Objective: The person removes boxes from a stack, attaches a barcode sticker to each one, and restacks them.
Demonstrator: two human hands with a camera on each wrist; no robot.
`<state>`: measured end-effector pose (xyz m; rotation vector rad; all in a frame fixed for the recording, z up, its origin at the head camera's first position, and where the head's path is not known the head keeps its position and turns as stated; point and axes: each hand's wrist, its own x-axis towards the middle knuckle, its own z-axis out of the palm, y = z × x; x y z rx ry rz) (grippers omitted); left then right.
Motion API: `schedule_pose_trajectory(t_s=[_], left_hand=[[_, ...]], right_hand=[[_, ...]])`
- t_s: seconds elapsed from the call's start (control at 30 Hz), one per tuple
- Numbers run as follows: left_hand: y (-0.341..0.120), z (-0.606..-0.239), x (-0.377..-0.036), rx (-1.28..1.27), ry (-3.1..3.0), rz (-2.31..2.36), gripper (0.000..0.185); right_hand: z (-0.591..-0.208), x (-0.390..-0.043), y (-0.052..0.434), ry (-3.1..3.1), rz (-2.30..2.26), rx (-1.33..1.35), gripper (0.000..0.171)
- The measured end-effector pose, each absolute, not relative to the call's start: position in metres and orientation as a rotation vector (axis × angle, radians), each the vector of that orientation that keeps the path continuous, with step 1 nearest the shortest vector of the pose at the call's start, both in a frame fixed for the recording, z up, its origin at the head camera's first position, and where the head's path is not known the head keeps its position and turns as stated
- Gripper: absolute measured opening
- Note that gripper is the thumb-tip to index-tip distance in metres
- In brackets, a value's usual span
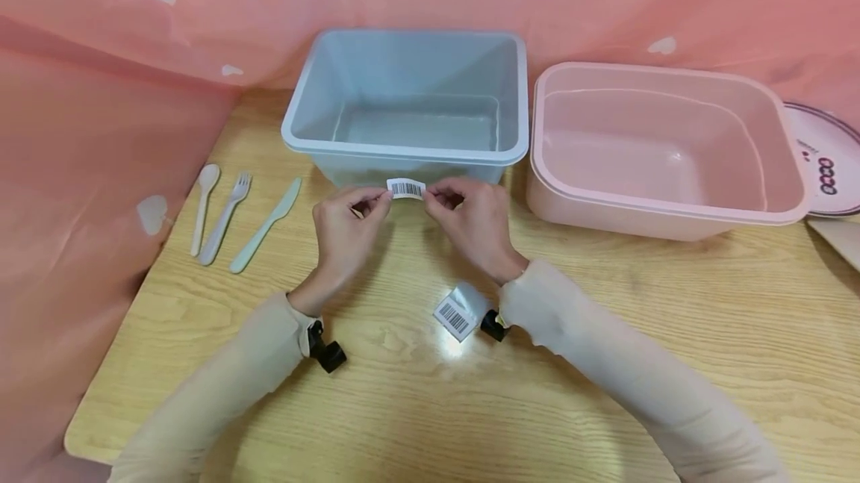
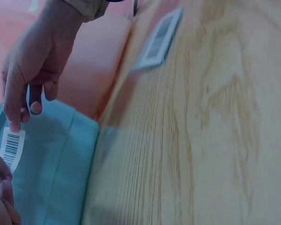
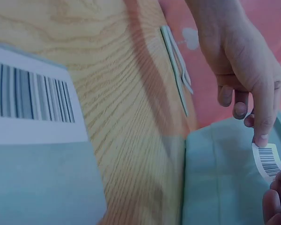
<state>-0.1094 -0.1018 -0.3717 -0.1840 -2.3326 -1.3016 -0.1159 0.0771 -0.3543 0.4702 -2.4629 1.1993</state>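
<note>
Two hands shared one barcode label (image 1: pixel 406 189), stretched flat just before the blue tub's (image 1: pixel 403 147) front wall. Left hand (image 1: pixel 344 233) pinched one end, right hand (image 1: pixel 473 222) the other, each grip narrow. The label sheet (image 1: pixel 458 311) lay on the bench (image 1: pixel 605 334), nearer than the tub.

Small white barcode sticker (image 1: pixel 406 189): both ends covered by the pinching fingertips, digits too small to read. Left wrist view cuts the left hand (image 2: pixel 1 197) off at the bottom-left corner, only knuckles showing. Right wrist view does the same to the right hand (image 3: pixel 277 199), bottom-right corner. White barcode label sheet (image 3: pixel 33 126) lying near the right wrist: blurred and cropped by the left edge in the right wrist view. Round white plate w/ dark rim (image 1: pixel 825 162), far right of the hands: partly behind the pink rectangular plastic tub (image 1: pixel 672 203), cut by the picture's edge. Cardboard-coloured flat piece (image 1: pixel 840 238) below it: only a corner in view, can't tell what it is.
</note>
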Motion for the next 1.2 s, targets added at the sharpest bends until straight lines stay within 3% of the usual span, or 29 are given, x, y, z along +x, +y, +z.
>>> schedule_pose_trajectory(t_s=[1.2], left_hand=[[-0.108,-0.386,-0.131,-0.201,-2.334,-1.234,0.011]], right_hand=[[-0.366,-0.135,0.062,-2.574,1.198,0.295,0.013]])
